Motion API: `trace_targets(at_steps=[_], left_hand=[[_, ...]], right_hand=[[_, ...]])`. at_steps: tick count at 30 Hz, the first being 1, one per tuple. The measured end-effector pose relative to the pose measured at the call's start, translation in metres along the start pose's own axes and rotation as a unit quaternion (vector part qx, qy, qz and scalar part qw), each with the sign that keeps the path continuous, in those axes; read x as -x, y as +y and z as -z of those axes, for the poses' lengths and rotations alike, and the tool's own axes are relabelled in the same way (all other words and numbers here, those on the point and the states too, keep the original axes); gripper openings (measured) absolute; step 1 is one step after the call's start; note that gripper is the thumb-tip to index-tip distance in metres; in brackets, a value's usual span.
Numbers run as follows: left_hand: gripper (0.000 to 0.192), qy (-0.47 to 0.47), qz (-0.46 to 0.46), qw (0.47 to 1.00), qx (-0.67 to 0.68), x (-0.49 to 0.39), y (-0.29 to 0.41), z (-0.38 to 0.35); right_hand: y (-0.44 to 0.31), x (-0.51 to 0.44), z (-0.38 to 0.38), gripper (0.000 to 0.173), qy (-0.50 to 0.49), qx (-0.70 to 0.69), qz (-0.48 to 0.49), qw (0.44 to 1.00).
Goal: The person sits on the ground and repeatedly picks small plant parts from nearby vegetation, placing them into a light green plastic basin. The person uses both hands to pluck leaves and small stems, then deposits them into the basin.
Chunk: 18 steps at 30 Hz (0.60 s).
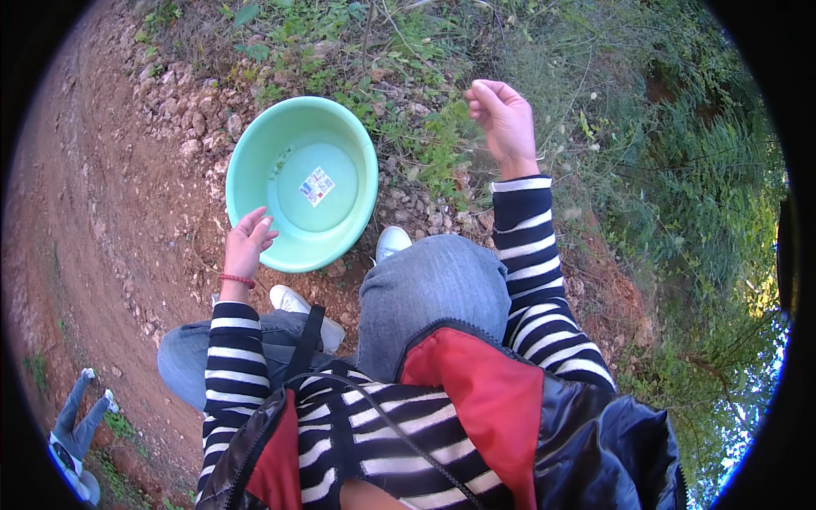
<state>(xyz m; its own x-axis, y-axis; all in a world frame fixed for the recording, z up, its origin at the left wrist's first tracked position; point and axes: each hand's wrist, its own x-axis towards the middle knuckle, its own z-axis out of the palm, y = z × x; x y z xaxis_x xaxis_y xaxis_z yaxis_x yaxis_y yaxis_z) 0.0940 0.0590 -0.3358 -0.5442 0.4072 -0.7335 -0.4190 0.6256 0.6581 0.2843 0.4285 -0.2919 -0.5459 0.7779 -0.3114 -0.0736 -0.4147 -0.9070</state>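
A light green plastic basin (322, 245) rests on the stony ground in front of my feet. Stuck to its floor is a printed label (317, 187), and small green plant bits (280, 159) lie along the inner wall. My left hand (250, 239), with a red beaded bracelet (237, 280) on its wrist, hovers at the near left rim, fingers apart and holding nothing. Whether it touches the rim I cannot tell. Over the weeds right of the basin, my right hand (502, 118) has its fingers curled and its thumb against the index finger. No object shows in that pinch.
Green weeds (440, 137) and loose stones (191, 121) surround the basin's far side. Dense shrubs (695, 191) rise on the right. A dirt track (108, 223) runs along the left, where another person (80, 427) is at the lower edge. My white shoes (392, 242) are close to the basin.
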Motion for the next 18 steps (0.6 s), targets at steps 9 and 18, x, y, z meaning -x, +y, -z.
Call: trace_targets(at_steps=[9,18], left_hand=[[0.042,0.003,0.004,1.000,-0.007,-0.002,0.000,-0.001],[0.041,0.011,0.014,1.000,-0.007,0.005,-0.001,0.003]], right_hand=[[-0.045,-0.008,0.000,0.012,-0.026,-0.154,0.114,0.981],[0.045,-0.069,0.052,0.009,0.038,-0.063,-0.053,0.996]])
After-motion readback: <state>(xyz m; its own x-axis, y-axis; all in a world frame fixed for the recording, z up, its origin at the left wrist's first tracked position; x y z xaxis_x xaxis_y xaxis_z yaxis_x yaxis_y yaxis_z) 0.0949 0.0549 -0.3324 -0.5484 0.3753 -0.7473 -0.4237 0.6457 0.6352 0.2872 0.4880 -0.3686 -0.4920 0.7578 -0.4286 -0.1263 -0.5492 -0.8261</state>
